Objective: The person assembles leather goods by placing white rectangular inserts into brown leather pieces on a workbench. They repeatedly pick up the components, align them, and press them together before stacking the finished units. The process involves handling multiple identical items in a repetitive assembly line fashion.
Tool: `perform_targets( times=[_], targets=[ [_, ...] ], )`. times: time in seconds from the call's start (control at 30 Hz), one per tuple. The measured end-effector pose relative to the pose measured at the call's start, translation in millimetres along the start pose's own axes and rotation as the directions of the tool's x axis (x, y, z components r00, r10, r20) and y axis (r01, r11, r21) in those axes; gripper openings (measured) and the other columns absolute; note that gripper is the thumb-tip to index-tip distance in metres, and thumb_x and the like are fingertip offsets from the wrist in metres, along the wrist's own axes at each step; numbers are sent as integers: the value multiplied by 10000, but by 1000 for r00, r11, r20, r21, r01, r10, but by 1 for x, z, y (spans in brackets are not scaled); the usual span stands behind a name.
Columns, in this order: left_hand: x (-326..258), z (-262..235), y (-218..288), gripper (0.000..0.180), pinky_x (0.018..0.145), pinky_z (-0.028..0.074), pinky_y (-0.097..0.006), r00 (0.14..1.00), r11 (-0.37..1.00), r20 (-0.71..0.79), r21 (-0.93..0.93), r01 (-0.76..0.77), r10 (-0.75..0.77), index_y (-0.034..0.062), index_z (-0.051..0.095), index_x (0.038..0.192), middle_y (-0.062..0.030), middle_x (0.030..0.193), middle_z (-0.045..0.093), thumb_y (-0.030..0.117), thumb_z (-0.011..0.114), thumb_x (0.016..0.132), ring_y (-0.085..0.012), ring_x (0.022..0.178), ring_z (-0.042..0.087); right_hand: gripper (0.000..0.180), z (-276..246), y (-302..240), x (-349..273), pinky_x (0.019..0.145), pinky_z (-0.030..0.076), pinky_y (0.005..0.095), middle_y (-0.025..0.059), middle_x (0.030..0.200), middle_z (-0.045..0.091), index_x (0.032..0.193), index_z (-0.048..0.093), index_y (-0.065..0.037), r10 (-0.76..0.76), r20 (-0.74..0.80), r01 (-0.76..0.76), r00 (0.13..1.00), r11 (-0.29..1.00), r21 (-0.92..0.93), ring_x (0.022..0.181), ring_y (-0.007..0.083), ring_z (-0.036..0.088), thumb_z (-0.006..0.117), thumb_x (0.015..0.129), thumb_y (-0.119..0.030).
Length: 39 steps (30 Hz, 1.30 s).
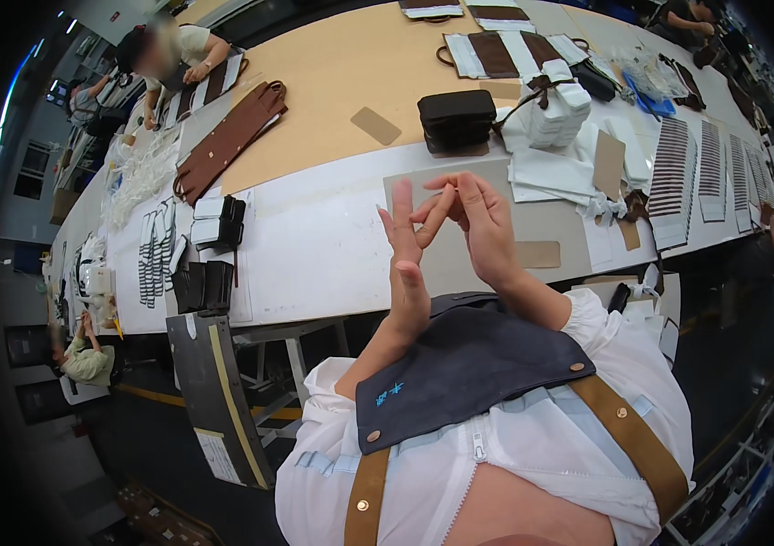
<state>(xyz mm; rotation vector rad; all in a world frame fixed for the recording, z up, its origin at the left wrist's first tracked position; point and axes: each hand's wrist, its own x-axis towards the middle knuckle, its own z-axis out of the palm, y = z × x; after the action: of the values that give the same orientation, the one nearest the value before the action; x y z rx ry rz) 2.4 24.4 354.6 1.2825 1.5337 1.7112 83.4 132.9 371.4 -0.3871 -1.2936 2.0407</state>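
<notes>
My left hand is raised over the near edge of the long worktable, fingers spread and pointing up, holding nothing. My right hand is just beside it, its fingertips touching the left hand's fingers. Nothing shows in either hand. Beneath them on the table lies a flat grey sheet with a small tan card on it. A dark blue apron bib with tan straps covers my chest below the hands.
A black stacked case and a pile of white folded pieces tied with a brown ribbon sit beyond the hands. Brown straps, striped pieces and black pouches lie along the table. Other people work at the far left and top right.
</notes>
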Motion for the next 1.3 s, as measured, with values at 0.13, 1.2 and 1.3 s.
perform_targets(
  times=[0.13, 1.2, 1.3],
  targets=[
    [2, 0, -7, 1151, 1245, 19, -517, 999, 1000, -38, -15, 1, -2, 6, -83, 1614, -282, 1634, 265, 882, 101, 890, -334, 1582, 42, 277, 13, 3, -6, 943, 506, 311, 120, 928, 742, 1201, 564, 31, 32, -27, -34, 999, 999, -41, 908, 166, 697, 466, 1103, -208],
    [-17, 33, -31, 1004, 1191, -176, -577, 984, 674, 130, 717, -180, 125, 6, -36, 1620, -213, 1632, 321, 763, 137, 984, -374, 1578, -56, 406, -24, 37, -2, 665, 479, 219, -43, 716, 552, 965, 605, -60, 240, -150, -220, 959, 966, 136, 628, 41, 526, 472, 1096, -421],
    [-15, 25, -35, 1016, 1197, -163, -582, 982, 626, 133, 757, -186, 131, 6, 18, 1625, -209, 1645, 290, 778, 138, 974, -368, 1580, -36, 362, -34, 31, -2, 670, 471, 245, -12, 779, 619, 911, 623, -50, 87, -54, -91, 995, 992, -89, 704, 50, 564, 557, 1066, -371]
  ],
)
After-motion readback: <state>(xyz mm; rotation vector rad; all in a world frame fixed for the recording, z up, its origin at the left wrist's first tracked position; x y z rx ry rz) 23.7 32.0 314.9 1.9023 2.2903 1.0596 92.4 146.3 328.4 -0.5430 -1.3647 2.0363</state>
